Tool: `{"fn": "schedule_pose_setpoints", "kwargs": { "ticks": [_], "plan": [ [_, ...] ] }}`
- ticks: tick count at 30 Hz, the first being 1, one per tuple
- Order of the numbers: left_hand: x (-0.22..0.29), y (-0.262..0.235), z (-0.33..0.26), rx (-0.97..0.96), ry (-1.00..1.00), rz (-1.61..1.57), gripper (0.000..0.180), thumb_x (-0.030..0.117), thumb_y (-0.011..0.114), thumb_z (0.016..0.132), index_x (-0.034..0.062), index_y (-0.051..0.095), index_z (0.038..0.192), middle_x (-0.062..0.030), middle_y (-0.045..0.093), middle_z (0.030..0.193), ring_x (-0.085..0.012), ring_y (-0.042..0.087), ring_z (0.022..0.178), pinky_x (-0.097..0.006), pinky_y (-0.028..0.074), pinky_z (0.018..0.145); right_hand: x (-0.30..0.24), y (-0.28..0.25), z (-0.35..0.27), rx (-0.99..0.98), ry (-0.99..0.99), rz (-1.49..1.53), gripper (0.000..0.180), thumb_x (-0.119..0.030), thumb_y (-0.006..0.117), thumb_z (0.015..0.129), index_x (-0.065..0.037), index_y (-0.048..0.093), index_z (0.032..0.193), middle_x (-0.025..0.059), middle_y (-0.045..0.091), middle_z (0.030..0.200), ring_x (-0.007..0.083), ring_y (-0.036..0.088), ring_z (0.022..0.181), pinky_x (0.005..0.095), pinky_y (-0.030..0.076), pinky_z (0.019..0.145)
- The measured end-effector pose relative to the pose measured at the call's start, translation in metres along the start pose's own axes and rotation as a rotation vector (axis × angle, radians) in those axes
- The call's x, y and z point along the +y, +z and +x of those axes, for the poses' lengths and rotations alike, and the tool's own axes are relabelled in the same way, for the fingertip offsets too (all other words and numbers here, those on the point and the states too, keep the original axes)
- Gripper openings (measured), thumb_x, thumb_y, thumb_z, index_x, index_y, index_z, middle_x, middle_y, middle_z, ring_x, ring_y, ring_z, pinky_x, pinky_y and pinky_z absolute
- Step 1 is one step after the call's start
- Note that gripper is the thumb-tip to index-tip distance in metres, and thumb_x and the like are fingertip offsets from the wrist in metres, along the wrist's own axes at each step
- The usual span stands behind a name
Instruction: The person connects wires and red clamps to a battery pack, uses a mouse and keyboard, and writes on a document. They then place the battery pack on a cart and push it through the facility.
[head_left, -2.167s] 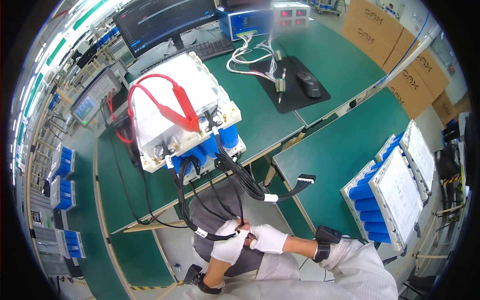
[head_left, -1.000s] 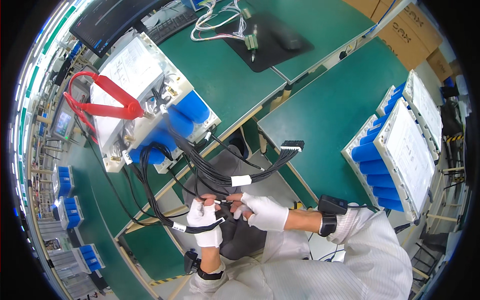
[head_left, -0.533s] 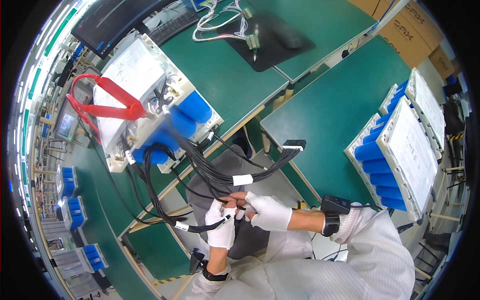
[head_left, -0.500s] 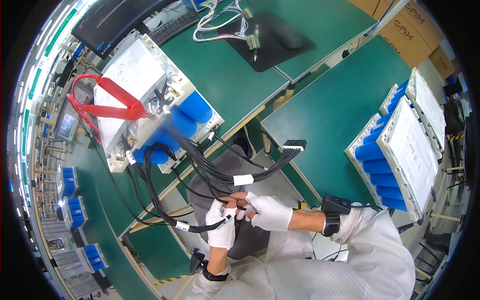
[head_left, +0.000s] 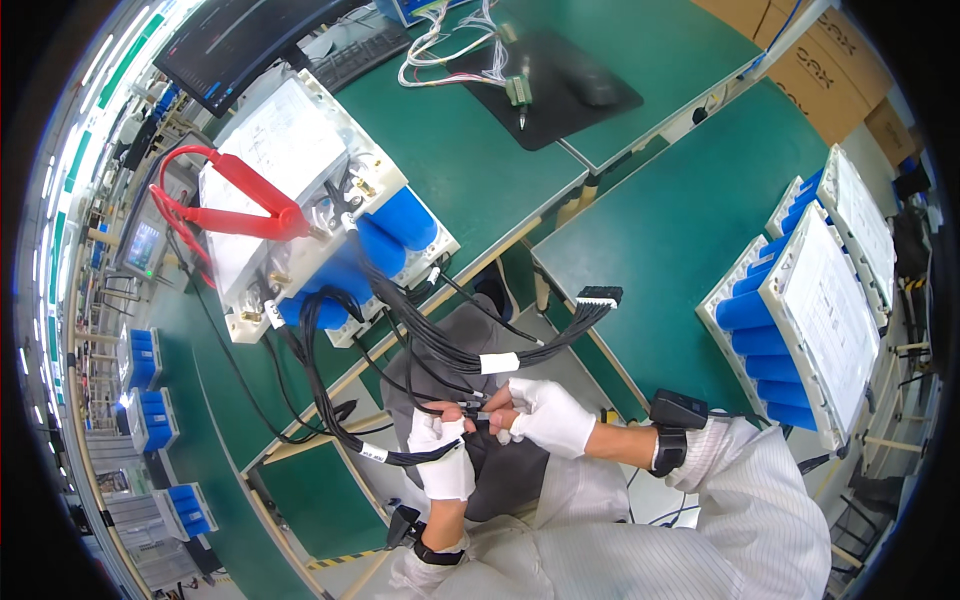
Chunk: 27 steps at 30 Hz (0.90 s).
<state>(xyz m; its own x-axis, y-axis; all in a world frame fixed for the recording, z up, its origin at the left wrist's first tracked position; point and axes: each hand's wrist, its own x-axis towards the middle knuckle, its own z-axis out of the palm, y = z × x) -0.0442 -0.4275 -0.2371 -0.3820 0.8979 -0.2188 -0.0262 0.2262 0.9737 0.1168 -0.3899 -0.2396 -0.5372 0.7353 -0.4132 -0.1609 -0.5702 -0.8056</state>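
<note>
Both hands wear white fingerless gloves and meet above my lap. My left hand (head_left: 442,450) pinches a thin black cable that comes from the battery pack (head_left: 390,235). Opposite it, my right hand (head_left: 545,418) grips a small dark cable connector (head_left: 478,414) at the fingertips; its far side is hidden by the fingers. One thick black wire bundle with a white label (head_left: 499,363) runs above my hands to a black multi-pin plug (head_left: 599,297). Another bundle with a white label (head_left: 373,453) passes by my left hand. The pack has blue cells and white end frames.
A red clamp (head_left: 250,205) grips the pack's top by its terminals. More blue-celled packs (head_left: 760,330) stand on the right-hand green table (head_left: 640,260). At the back are a monitor (head_left: 235,45), a keyboard (head_left: 355,55), a white wire harness (head_left: 440,70) and a black mat (head_left: 555,90). Cardboard boxes (head_left: 830,65) stand far right.
The view has shifted slightly. My fingers have come together around the dark connector, which now shows more clearly between the two hands.
</note>
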Motion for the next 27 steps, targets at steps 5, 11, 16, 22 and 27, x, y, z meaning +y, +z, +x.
{"fn": "schedule_pose_setpoints", "kwargs": {
  "ticks": [5,11,16,22,27],
  "plan": [
    [0.001,0.005,-0.009,-0.063,0.038,-0.041,0.007,0.007,0.059,0.086,0.0035,0.054,0.088,-0.0034,0.057,0.072,-0.0097,0.055,0.064,-0.023,0.043,0.06,-0.003,-0.002,0.0,0.002,-0.009,0.097,0.018,-0.006,0.059,0.089,0.006,0.056,0.103,0.0103,0.064,0.084,0.0133,0.06,0.073,0.0254,0.048,0.063],
    [0.003,0.01,-0.009,-0.089,0.001,-0.06,0.004,0.004,0.057,0.086,0.0028,0.054,0.087,-0.0039,0.057,0.07,-0.0097,0.054,0.064,-0.023,0.044,0.06,-0.003,-0.005,-0.001,-0.052,-0.007,0.116,0.019,-0.006,0.059,0.089,0.005,0.054,0.104,0.0098,0.063,0.089,0.0122,0.059,0.072,0.0237,0.046,0.062],
    [-0.003,0.014,-0.01,-0.086,-0.011,-0.093,0.003,0.003,0.057,0.086,0.0027,0.054,0.087,-0.0035,0.057,0.07,-0.0096,0.054,0.064,-0.023,0.043,0.06,-0.006,-0.005,0.0,-0.035,-0.011,0.096,0.019,-0.005,0.059,0.089,0.005,0.055,0.104,0.0096,0.064,0.087,0.0122,0.059,0.072,0.0244,0.047,0.063],
    [-0.027,0.011,-0.006,-0.113,0.05,0.083,0.015,0.017,0.058,0.091,0.0038,0.054,0.086,-0.001,0.054,0.069,-0.0091,0.048,0.061,-0.024,0.039,0.057,0.001,-0.003,0.003,0.165,-0.348,-0.72,0.013,-0.01,0.066,0.083,-0.001,0.065,0.093,0.0115,0.066,0.087,0.0222,0.064,0.076,0.0317,0.05,0.069],
    [-0.046,-0.008,0.0,-0.251,-0.08,0.444,0.023,0.021,0.052,0.092,0.0001,0.059,0.09,-0.0098,0.06,0.074,-0.0163,0.055,0.066,-0.029,0.042,0.06,0.001,-0.009,0.007,0.553,-0.711,-0.843,0.019,-0.006,0.067,0.07,-0.008,0.067,0.088,0.0131,0.059,0.095,0.0314,0.059,0.089,0.0395,0.048,0.077]
  ]
}}
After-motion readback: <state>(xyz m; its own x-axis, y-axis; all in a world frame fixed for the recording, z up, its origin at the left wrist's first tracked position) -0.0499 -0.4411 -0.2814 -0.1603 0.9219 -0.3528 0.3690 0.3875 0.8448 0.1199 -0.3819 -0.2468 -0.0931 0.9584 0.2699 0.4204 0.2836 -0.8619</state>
